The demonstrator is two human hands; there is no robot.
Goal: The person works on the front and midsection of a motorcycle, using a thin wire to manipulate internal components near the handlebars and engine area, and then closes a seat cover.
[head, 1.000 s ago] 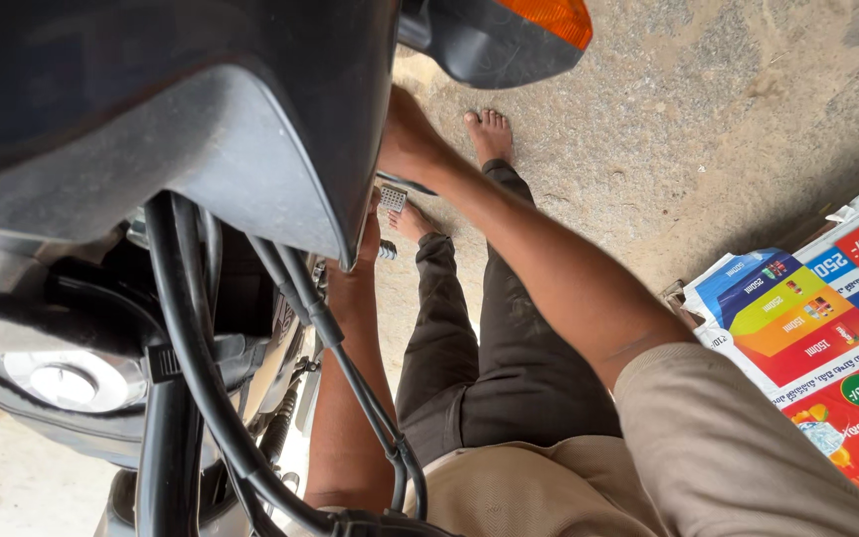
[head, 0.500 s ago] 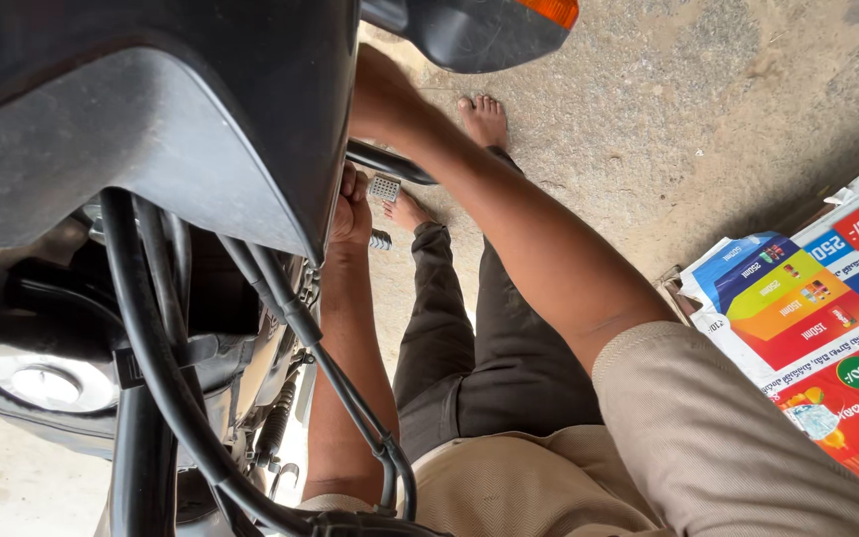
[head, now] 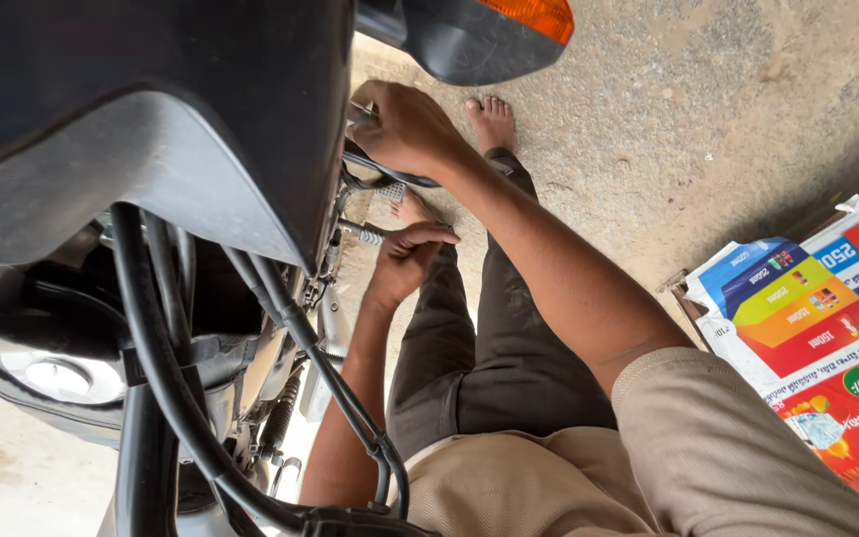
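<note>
I crouch beside a black motorcycle (head: 151,129), with my legs in dark trousers (head: 479,338) stretched over the ground. My right hand (head: 405,127) reaches forward under the orange turn signal (head: 529,15), its fingers closed around a small metal piece (head: 360,114) at the edge of the bodywork, just above a curved black bar (head: 390,177). Lower down, my left hand (head: 405,261) curls its fingers around a short ribbed metal rod (head: 368,236) that sticks out of the frame. What lies behind the bodywork is hidden.
Black cables (head: 280,318) and a fork tube (head: 141,438) hang in front of me at the left. A spring (head: 278,423) and a chrome part (head: 52,378) show below. My bare foot (head: 492,121) rests on rough concrete (head: 708,119). Colourful printed sheets (head: 807,328) lie at the right.
The view has shifted, and both hands now show clear of the bodywork. My left hand has come lower and to the right onto the ribbed rod. My right hand stays at the bodywork's edge.
</note>
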